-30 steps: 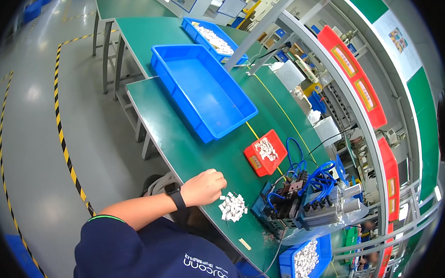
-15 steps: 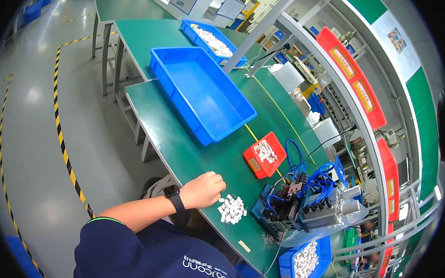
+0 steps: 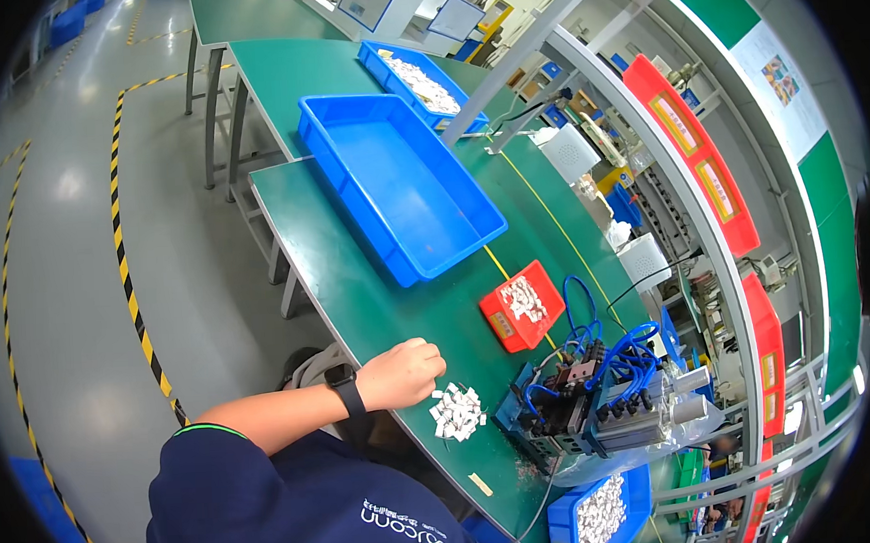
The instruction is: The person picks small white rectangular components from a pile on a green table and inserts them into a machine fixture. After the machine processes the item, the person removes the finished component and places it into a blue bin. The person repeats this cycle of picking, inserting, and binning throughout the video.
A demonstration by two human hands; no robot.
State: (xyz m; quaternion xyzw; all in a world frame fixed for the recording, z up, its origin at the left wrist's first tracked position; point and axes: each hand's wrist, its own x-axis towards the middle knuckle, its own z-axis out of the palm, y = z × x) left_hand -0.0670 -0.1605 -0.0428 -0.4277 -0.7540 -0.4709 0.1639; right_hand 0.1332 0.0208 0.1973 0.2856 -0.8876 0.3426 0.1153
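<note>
My left hand, with a dark watch on its wrist, is held over the near edge of the green table. Its fingers are curled closed, and anything in them is hidden. Just to its right lies a loose pile of small white parts, some with thin dark ends. Beyond the pile stands a small red bin with more small pale parts inside. Right of the pile is a machine fixture with blue air hoses and metal cylinders. My right hand is out of view.
A large blue tray sits on the table's far left part, with another blue tray of white parts behind it. A blue bin full of white parts stands beyond the fixture. Metal uprights and red shelf bins rise at the right.
The whole view has shifted slightly. My left hand stays closed beside the pile, with no clear movement of its own.
</note>
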